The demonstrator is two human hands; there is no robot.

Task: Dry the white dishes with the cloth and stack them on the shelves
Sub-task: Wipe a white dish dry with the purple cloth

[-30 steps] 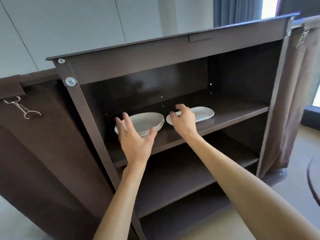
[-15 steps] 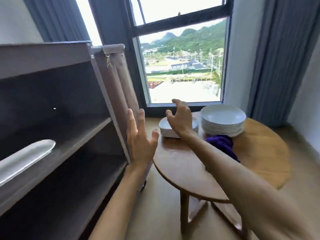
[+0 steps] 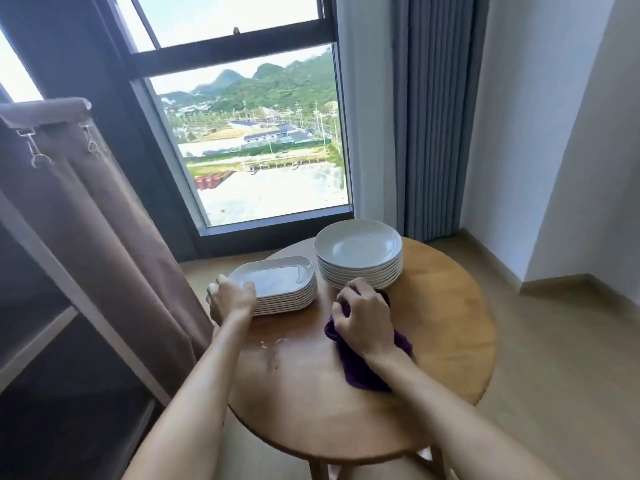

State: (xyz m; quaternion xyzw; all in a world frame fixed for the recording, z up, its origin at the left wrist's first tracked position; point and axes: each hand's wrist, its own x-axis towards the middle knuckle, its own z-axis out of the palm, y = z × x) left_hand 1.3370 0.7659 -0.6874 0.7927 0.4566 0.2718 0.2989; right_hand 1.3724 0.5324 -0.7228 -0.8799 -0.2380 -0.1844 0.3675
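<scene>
Round wooden table [image 3: 433, 341] fills the lower centre of the frame. Right hand [image 3: 363, 320] has fingers curled into the purple cloth [image 3: 360, 372], bunched on the tabletop at centre. Left hand [image 3: 230, 299] grips the near-left edge of the rectangular plate stack [image 3: 280, 282]. Round plate stack [image 3: 358, 252] just behind, right of it. Shelf unit [image 3: 52, 341] with brown curtain at left edge; window [image 3: 256, 140] beyond.

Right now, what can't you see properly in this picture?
Head view only:
- Purple cloth: its middle is under the right hand.
- Rectangular plates: their left corner is behind the left hand.
- Round table: its legs are cut off by the bottom edge.
- Shelves: cut off at the left edge.
</scene>
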